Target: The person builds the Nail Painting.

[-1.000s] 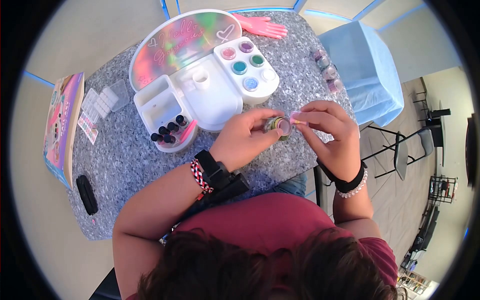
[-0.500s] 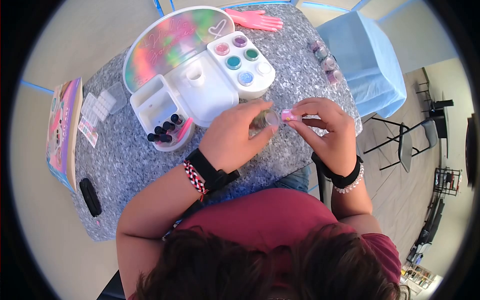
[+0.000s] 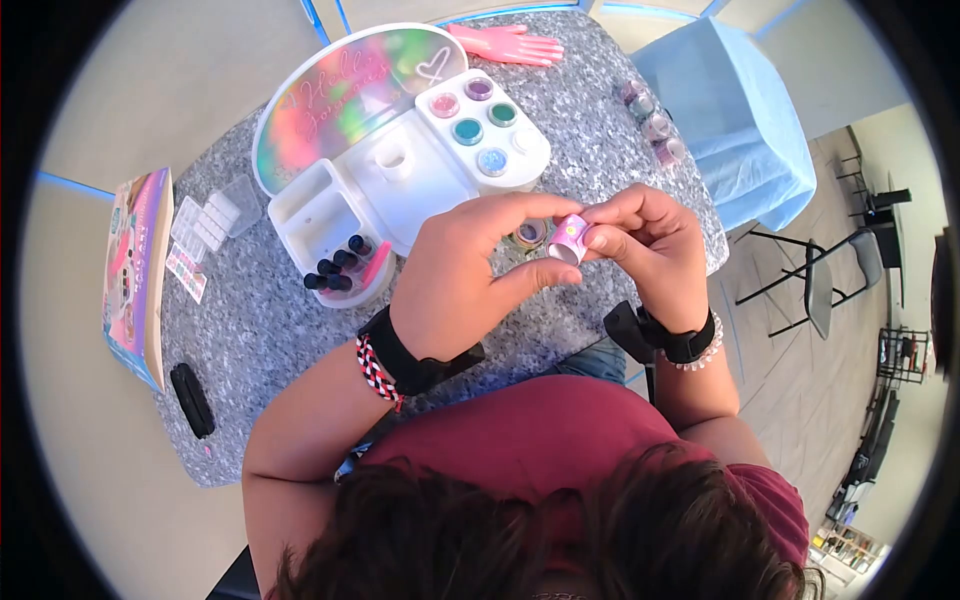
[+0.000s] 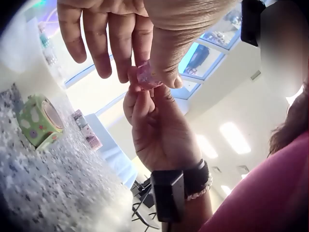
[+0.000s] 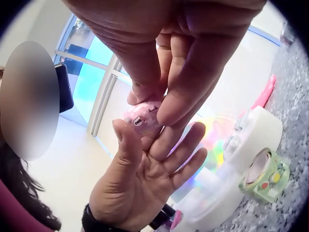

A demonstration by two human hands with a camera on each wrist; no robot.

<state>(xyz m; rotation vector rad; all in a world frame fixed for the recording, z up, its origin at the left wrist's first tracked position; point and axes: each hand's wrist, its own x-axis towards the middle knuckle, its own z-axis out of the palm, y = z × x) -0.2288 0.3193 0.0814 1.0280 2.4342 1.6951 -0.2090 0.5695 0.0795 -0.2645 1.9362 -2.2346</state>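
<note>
A small pink patterned roll of tape or stickers (image 3: pixel 570 236) is up between both hands, its round open end showing in the head view. My right hand (image 3: pixel 662 258) pinches it between thumb and fingers. On its other side my left hand (image 3: pixel 450 262) has thumb and index finger at the roll, the other fingers spread loose in the left wrist view. Below them on the table stands a green roll (image 4: pixel 33 126) printed with clouds and dots, its loose end sticking out. In the head view the left hand partly hides this green roll.
A white nail-art station (image 3: pixel 425 205) with glitter pots and black-capped polish bottles (image 3: pixel 330 275) stands ahead. A pink model hand (image 3: pixel 510 45) lies behind it. Several small jars (image 3: pixel 655 126) line the right edge; a box (image 3: pixel 135 270) and black case (image 3: pixel 191 400) are left.
The green roll has left my left hand and now stands on the table. My left fingers have come over to the pink roll, which has turned to show its open end.
</note>
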